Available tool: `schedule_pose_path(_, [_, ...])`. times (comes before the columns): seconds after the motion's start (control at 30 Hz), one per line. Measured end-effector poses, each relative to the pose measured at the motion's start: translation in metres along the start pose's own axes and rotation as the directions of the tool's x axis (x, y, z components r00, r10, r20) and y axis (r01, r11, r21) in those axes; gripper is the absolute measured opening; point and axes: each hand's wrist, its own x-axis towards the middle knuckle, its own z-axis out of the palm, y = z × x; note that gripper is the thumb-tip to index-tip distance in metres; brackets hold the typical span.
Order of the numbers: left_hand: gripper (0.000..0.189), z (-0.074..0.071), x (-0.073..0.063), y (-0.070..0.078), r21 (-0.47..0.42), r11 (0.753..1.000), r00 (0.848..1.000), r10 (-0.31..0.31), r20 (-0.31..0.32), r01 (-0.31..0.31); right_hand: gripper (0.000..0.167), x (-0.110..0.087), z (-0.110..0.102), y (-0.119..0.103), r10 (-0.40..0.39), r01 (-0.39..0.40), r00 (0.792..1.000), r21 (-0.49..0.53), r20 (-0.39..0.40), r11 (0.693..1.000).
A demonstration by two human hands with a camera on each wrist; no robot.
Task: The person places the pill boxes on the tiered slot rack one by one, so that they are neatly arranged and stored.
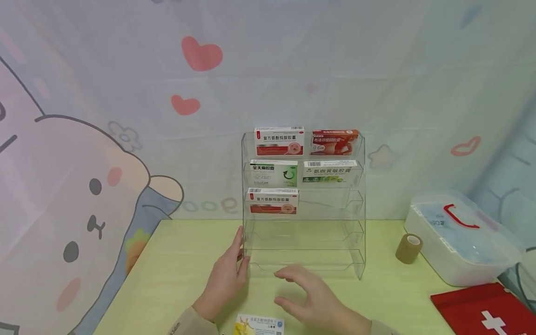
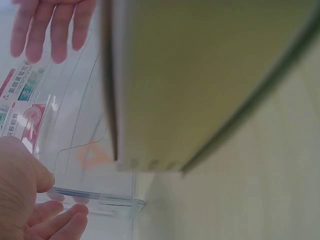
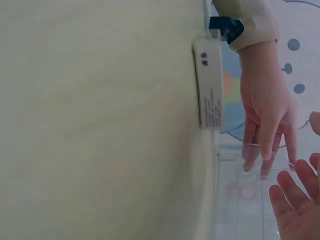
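A clear acrylic display rack [image 1: 301, 232] with stepped shelves stands upright on the table. At its left side panel is my left hand [image 1: 226, 274], thumb on one face and fingers on the other, gripping the edge, as the left wrist view also shows. My right hand [image 1: 311, 298] hovers before the lowest shelf, thumb and fingers apart, holding nothing. A white and yellow medicine box [image 1: 259, 324] lies between my forearms, cut off by the frame's bottom. In the right wrist view the same box [image 3: 209, 85] shows its white side. Medicine boxes stand on the upper three shelves, including a red one [image 1: 334, 142].
Right of the rack stands a brown bandage roll [image 1: 408, 249]. Beside it is a white lidded case [image 1: 460, 242] with a red handle. A red pouch with a white cross [image 1: 485, 309] lies at the front right. A printed cartoon curtain [image 1: 293, 70] hangs behind the table.
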Motion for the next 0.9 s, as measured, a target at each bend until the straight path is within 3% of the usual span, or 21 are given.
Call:
schedule_pose_path(0.13, [0.083, 0.000, -0.001, -0.001, -0.008, 1.000, 1.000, -0.002, 0.004, 0.002, 0.046, -0.008, 0.002, -0.004, 0.001, -0.003, 0.994, 0.020, 0.108, 1.000])
schedule_pose_path(0.23, [0.084, 0.001, -0.001, -0.003, -0.018, 1.000, 1.000, -0.002, 0.001, 0.002, 0.051, -0.012, 0.003, -0.006, 0.045, -0.052, 0.978, 0.026, 0.204, 0.998])
schedule_pose_path(0.3, [0.084, 0.001, -0.001, -0.004, -0.027, 1.000, 1.000, -0.003, 0.000, 0.003, 0.055, -0.014, 0.002, -0.007, 0.103, -0.121, 0.954, 0.046, 0.281, 0.992])
schedule_pose_path(0.47, [0.084, 0.000, -0.001, -0.005, -0.043, 0.999, 1.000, -0.003, -0.005, 0.003, 0.069, -0.018, 0.004, -0.006, 0.214, -0.289, 0.864, 0.102, 0.455, 0.952])
schedule_pose_path(0.53, [0.084, 0.000, -0.002, -0.005, -0.043, 0.999, 1.000, 0.000, -0.009, 0.000, 0.074, -0.021, 0.004, -0.005, 0.227, -0.322, 0.839, 0.115, 0.494, 0.940])
schedule_pose_path(0.9, [0.083, 0.001, 0.000, -0.002, -0.041, 0.999, 1.000, 0.012, -0.005, -0.012, 0.077, -0.030, 0.005, -0.005, 0.264, -0.341, 0.781, 0.031, 0.566, 0.940])
